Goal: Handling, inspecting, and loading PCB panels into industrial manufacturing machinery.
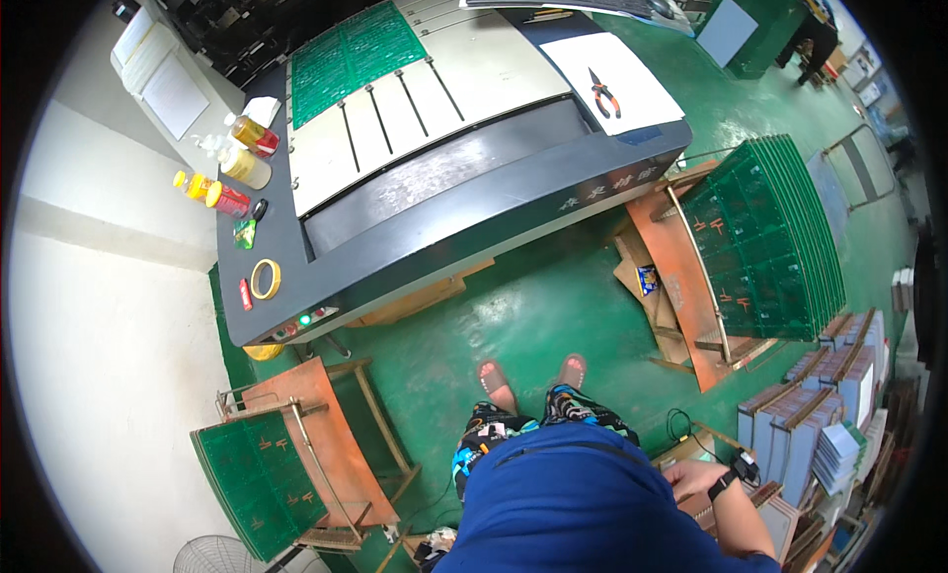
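Note:
My right hand reaches down to the lower right, a black band on its wrist. It rests on the edge of a brown board stack beside upright blue-grey panels. Whether the fingers grip anything is unclear. My left hand is out of view, hidden behind my blue shirt. My feet in sandals stand on the green floor in front of a large grey machine.
Green circuit boards lie on the machine's bed, with orange-handled pliers on white paper. Bottles and a tape roll sit on its left end. Slanted racks of green boards stand at right and lower left.

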`<state>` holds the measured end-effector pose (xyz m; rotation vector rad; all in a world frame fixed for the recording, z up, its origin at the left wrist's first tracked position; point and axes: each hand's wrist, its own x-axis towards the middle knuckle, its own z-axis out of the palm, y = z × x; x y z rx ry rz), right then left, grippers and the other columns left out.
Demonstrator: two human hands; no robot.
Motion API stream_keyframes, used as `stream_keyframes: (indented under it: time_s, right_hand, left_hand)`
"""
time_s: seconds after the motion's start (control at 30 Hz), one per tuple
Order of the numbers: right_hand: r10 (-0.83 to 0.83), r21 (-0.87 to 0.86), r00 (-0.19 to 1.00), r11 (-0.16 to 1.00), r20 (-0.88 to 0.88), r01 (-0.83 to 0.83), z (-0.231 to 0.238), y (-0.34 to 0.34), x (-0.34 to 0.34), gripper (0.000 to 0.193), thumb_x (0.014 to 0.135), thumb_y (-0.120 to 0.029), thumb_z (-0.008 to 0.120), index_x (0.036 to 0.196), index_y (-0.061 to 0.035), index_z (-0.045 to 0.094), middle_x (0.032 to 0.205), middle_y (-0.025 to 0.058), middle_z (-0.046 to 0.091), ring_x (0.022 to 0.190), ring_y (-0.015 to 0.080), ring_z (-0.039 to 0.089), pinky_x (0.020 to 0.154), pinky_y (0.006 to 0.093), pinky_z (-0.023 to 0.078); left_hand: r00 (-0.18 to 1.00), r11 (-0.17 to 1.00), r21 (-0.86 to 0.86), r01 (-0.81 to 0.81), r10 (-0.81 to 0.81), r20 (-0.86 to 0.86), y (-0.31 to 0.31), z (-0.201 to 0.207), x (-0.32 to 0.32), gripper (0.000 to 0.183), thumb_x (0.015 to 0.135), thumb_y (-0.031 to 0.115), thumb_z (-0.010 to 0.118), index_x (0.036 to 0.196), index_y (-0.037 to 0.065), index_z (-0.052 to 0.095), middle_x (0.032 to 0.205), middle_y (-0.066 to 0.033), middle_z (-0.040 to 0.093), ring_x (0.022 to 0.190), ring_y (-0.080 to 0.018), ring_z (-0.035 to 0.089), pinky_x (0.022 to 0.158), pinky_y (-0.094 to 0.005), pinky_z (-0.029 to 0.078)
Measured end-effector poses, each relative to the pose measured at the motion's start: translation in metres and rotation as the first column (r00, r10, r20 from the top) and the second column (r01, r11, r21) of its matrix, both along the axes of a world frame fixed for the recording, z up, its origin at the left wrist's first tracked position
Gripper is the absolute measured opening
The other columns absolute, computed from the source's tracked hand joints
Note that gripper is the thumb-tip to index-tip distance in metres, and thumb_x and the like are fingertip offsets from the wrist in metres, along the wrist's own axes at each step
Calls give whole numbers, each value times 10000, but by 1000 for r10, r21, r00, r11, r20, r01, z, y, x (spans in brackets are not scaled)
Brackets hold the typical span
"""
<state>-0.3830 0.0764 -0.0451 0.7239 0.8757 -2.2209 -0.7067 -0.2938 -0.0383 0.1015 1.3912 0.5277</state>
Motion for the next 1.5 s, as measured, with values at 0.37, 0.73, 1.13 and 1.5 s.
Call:
stream_keyframes:
  time_s: [0.37,0.73,1.13,1.5]
  right_hand:
    - [-181,887,922,262,-342,380,158,149,-130,189,830,-131,609,985,-27,585,882,9,602,832,89,563,739,253,473]
    - [56,779,777,52,-627,625,270,163,-185,272,801,-262,613,902,-20,537,775,40,555,701,118,548,656,265,457]
    - [-28,747,801,344,-598,569,239,116,-212,169,791,-61,605,939,14,571,849,58,619,790,119,609,731,249,490]
    - [155,827,864,412,-478,383,201,79,-261,143,806,-65,607,923,18,602,808,55,631,756,107,591,687,243,469]
  left_hand:
    - [653,872,324,368,6,-757,164,2,-174,275,828,146,567,1050,-16,576,1023,-161,610,990,-243,578,862,-333,448]
    - [899,274,960,60,403,-171,360,163,-195,150,870,133,562,930,-1,594,868,-70,622,811,-131,572,775,-268,448]
    - [861,334,939,85,449,-238,374,156,-225,142,873,134,551,902,-2,585,791,-43,609,712,-97,550,685,-234,446]
    - [640,308,604,735,-20,-768,343,113,-207,178,806,190,592,867,26,620,737,-85,620,674,-139,585,646,-274,470]
